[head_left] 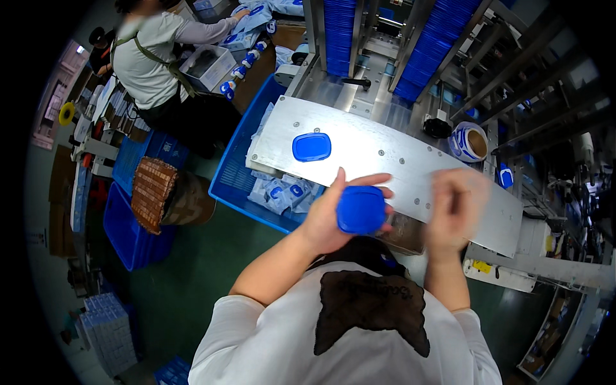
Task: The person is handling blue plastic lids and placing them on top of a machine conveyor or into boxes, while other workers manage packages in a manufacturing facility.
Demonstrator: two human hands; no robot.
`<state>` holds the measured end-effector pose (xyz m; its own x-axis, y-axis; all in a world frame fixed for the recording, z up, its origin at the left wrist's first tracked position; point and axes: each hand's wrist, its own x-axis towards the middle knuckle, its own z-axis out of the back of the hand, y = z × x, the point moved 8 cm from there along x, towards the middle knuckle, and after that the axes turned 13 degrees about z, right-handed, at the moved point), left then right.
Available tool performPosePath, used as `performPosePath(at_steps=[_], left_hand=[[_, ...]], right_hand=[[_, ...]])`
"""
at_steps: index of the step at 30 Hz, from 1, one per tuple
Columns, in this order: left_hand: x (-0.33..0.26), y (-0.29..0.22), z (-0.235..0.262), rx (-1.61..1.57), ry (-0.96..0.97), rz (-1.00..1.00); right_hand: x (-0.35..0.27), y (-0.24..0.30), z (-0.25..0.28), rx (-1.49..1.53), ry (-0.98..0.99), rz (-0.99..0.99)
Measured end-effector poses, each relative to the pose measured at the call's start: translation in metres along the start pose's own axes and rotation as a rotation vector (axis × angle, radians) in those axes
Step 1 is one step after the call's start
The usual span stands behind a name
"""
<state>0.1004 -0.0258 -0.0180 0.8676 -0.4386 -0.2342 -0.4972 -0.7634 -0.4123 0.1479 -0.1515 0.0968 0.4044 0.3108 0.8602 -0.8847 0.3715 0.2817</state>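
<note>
My left hand (327, 219) holds a blue plastic lid (361, 210) with rounded corners, its fingers showing behind the lid's far side. The lid is above the near edge of the metal worktop (359, 144). Over the right part of that worktop is my right hand (457, 206), smeared by motion; its fingers look bent, but I cannot make out whether anything is in them. A second blue lid (312, 147) lies flat on the worktop, to the left and farther away.
Beyond the worktop, a machine frame holds tall stacks of blue lids (443, 42). A label roll (468, 142) stands at its right. Left of the worktop, a blue crate (226, 163) contains light-blue packs (282, 194). Farther left are a wicker-topped seat (156, 196) and a co-worker (144, 61).
</note>
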Motion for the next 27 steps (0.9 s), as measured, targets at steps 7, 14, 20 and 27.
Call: performPosePath(at_steps=[7, 14, 20, 27], left_hand=[[-0.001, 0.002, -0.009, 0.013, 0.021, -0.005], [-0.005, 0.001, -0.003, 0.103, -0.101, -0.015], [-0.012, -0.006, 0.004, 0.065, 0.065, -0.055], [-0.009, -0.009, -0.010, 0.120, -0.018, -0.093]], right_hand=[[0.007, 0.029, -0.035, 0.332, 0.275, 0.098], [-0.002, 0.051, -0.059, 0.283, 0.321, 0.291], [0.014, 0.033, -0.033, 0.129, 0.241, 0.260], [0.004, 0.056, -0.057, 0.313, 0.302, 0.303]])
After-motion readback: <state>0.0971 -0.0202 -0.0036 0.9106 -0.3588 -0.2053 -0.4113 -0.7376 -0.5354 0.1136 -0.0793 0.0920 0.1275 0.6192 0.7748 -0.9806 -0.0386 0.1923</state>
